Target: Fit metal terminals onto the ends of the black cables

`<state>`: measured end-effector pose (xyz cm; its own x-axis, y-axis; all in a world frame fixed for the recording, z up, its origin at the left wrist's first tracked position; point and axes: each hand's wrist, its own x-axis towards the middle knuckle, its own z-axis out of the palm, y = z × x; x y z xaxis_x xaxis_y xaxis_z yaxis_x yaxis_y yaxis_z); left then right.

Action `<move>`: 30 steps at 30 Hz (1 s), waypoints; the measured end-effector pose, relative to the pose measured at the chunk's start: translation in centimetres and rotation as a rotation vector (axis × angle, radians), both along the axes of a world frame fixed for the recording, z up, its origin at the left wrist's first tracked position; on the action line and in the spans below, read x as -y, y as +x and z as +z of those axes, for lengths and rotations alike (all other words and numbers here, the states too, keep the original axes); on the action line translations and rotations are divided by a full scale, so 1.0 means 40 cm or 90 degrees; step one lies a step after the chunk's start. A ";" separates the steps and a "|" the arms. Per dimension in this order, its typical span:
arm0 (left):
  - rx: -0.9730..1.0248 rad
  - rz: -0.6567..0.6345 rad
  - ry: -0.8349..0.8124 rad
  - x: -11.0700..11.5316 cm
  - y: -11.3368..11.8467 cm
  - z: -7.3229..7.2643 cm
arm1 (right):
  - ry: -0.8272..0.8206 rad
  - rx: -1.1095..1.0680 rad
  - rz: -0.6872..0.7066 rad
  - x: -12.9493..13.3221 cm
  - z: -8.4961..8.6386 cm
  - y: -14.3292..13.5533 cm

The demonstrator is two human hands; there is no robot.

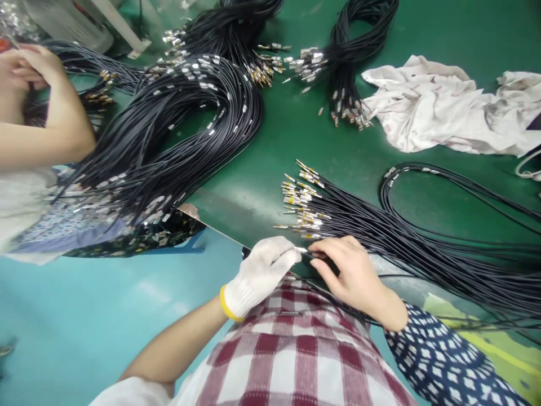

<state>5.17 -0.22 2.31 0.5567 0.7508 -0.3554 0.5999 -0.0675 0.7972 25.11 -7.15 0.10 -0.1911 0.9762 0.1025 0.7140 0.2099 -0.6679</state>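
My left hand [262, 276], in a white knit glove with a yellow cuff, pinches the metal end [301, 250] of a thin black cable near the table's front edge. Just right of it, my bare right hand [349, 276] has its thumb and forefinger near the same cable, behind the metal tip. Whether those fingers touch the cable is hard to make out. Beyond both hands lies a fanned bundle of black cables [380, 237], its silver and yellow-marked ends pointing left. More black cables pass beneath my right wrist.
A large looped cable bundle [245, 113] covers the table's left part. Two more bundles lie at the back, one near a crumpled white cloth [435, 107]. Another person's arms [54, 129] rest at the far left. The green table's [338, 152] edge runs diagonally.
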 end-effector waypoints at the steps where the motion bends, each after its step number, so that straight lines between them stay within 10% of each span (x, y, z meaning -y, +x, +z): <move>1: 0.008 0.003 -0.009 0.000 0.001 0.002 | -0.006 -0.022 0.009 -0.008 0.003 -0.014; 15: 0.080 0.073 -0.120 0.000 0.004 0.006 | -0.289 -0.357 -0.024 -0.017 0.015 -0.026; 30: 0.085 0.117 -0.146 0.003 0.007 0.015 | -0.228 -0.301 0.015 -0.004 0.022 -0.026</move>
